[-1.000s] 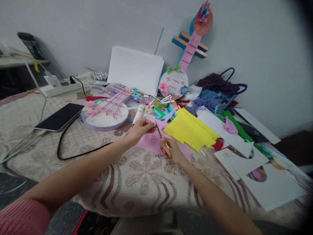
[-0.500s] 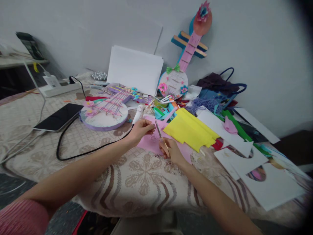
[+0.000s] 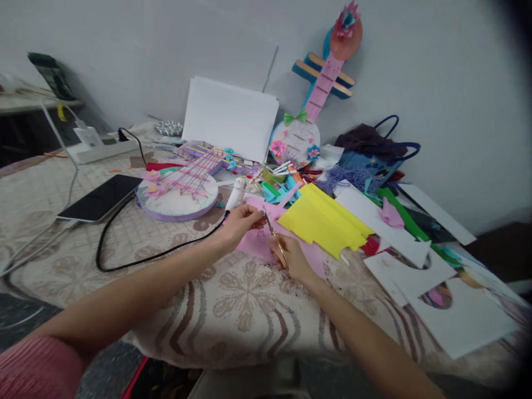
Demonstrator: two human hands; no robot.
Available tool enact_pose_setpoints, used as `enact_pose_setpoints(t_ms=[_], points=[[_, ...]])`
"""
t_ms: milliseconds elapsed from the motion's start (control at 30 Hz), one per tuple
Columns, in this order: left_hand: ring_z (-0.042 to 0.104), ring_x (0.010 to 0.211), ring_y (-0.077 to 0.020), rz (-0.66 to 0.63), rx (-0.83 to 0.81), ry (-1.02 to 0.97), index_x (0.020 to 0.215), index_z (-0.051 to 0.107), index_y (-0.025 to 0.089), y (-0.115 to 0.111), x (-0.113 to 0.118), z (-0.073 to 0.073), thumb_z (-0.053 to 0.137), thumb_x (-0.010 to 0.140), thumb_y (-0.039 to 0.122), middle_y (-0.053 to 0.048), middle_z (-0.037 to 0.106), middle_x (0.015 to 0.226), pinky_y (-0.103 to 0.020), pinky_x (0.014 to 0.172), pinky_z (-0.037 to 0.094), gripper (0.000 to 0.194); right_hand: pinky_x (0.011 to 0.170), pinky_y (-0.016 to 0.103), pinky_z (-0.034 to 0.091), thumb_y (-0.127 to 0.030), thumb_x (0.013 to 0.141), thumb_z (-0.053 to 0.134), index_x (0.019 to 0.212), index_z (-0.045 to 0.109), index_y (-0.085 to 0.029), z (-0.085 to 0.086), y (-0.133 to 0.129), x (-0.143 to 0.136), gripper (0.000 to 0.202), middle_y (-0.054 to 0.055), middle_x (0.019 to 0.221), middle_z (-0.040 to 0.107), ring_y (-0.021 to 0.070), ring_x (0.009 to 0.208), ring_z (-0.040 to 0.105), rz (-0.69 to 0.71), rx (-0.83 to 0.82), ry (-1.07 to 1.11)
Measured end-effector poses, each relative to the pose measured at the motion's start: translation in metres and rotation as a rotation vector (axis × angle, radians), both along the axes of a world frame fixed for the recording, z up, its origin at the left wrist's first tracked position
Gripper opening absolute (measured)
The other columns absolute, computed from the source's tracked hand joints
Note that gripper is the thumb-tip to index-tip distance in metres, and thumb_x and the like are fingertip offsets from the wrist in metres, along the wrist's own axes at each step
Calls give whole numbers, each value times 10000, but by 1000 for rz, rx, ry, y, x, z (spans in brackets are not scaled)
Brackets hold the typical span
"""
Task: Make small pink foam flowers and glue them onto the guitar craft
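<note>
My right hand [image 3: 288, 255] is closed round the gold handles of a pair of scissors [image 3: 270, 226], whose blades point up and away. Just left of the blade tips, the fingers of my left hand [image 3: 245, 221] are pinched together; whatever they hold is too small to make out. Both hands are over a pink sheet [image 3: 310, 256] strewn with small dark bits. A yellow sheet [image 3: 324, 219] overlaps it on the right. Beyond my left hand lies a white glue gun [image 3: 236, 194] with a black cord.
A round purple-edged lute model [image 3: 178, 197] and a phone [image 3: 102, 198] lie left. Behind, a second lute model [image 3: 296, 138] leans on the wall beside white sheets [image 3: 230, 119]. Cut white cards [image 3: 461, 318] lie right, near a blue bag [image 3: 366, 166].
My left hand has shifted very slightly right, nearer the blades. The scissor blades look closer together than before.
</note>
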State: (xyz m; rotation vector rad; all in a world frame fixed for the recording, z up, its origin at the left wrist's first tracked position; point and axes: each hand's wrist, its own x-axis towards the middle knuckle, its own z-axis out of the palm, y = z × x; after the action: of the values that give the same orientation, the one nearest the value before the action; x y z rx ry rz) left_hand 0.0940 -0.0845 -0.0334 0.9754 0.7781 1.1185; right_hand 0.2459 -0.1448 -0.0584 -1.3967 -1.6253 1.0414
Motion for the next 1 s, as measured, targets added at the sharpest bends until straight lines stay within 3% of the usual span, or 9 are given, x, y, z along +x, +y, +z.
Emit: enact_pose_setpoints(t_ms=[567,1000], points=[[587,594,-90,26,31,-5,685,533,125,2,2,-8,644,720,190,-18,616,631,-239,641,463,133,336,192,277,-307,806,484,589,387,-198,1,1,-1,262,-78,443,386,72,314,374,-2,33,-37],[592,606,-97,21,2,-5,684,523,127,0,1,-4,641,724,174,-11,604,623,-248,654,464,133,329,190,273,-308,807,465,603,402,-197,0,1,1,241,-71,456,400,71,319,368,-13,34,-73]])
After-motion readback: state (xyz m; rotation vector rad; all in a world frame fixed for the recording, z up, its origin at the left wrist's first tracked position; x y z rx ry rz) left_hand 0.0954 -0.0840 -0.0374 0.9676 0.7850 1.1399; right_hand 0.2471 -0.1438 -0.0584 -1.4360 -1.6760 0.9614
